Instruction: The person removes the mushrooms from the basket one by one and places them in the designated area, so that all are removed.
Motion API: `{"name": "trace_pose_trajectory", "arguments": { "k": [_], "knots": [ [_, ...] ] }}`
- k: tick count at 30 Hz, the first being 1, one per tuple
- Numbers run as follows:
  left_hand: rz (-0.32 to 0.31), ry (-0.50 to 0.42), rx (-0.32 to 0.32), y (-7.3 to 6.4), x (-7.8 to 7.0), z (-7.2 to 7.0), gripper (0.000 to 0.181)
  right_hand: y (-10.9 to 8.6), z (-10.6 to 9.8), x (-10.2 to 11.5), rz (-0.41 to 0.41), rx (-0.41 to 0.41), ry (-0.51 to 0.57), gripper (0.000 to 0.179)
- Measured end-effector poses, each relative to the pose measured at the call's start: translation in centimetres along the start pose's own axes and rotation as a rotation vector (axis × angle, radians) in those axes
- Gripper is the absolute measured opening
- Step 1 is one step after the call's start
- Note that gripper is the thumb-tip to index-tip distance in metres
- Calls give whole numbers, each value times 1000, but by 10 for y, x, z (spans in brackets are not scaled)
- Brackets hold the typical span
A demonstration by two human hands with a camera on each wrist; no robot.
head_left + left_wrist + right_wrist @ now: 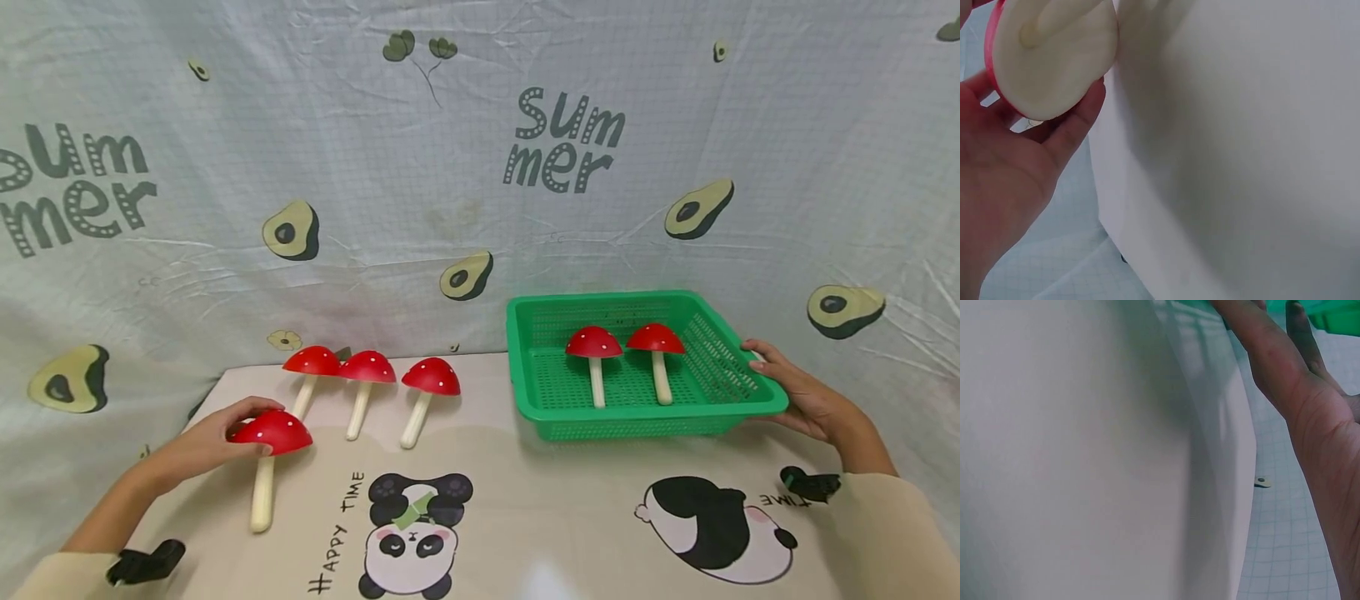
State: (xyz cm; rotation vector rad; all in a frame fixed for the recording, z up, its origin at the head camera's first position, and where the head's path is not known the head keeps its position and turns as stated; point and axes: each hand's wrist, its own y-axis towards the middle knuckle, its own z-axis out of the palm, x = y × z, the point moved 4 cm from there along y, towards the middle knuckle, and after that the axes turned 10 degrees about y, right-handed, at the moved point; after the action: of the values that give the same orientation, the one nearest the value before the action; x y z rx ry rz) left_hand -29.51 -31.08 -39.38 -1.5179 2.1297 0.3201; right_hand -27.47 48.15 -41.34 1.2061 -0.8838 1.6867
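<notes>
At the left of the head view, my left hand grips a toy mushroom by its red, white-dotted cap, with the pale stem pointing down toward me. The left wrist view shows the cap's cream underside between thumb and fingers of the left hand. Over on the right, my right hand holds the right end of a green plastic basket. Two mushrooms, one on the left and one on the right, lie inside it. In the right wrist view, the right hand partly hides the basket edge.
Behind the left hand, three more red mushrooms lie along the table's back edge: one at left, one in the middle, one at right. The pale table bears printed pandas. A patterned cloth hangs behind.
</notes>
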Motion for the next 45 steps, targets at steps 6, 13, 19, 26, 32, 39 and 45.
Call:
{"name": "trace_pose_trajectory", "arguments": {
  "k": [6, 13, 19, 26, 32, 39, 45],
  "knots": [
    [77, 0, 62, 4, -1, -5, 64, -1, 0, 0, 0, -3, -2, 29],
    [124, -5, 153, 5, 2, -14, 63, 0, 1, 1, -4, 24, 29, 29],
    [172, -20, 237, 4, 2, -17, 62, 2, 0, -1, 3, -26, -36, 29],
    [186, -57, 333, 6, 2, -19, 66, 1, -1, -1, 6, -31, -15, 28],
    [180, -56, 341, 3, 5, -16, 69, 1, 1, 1, 0, -1, 14, 28],
    [169, -29, 343, 5, 6, -17, 70, 0, 1, 0, -2, -8, 4, 28],
    [145, -30, 377, 9, 5, -21, 74, 0, 2, -1, 1, -13, 5, 27]
  ]
}}
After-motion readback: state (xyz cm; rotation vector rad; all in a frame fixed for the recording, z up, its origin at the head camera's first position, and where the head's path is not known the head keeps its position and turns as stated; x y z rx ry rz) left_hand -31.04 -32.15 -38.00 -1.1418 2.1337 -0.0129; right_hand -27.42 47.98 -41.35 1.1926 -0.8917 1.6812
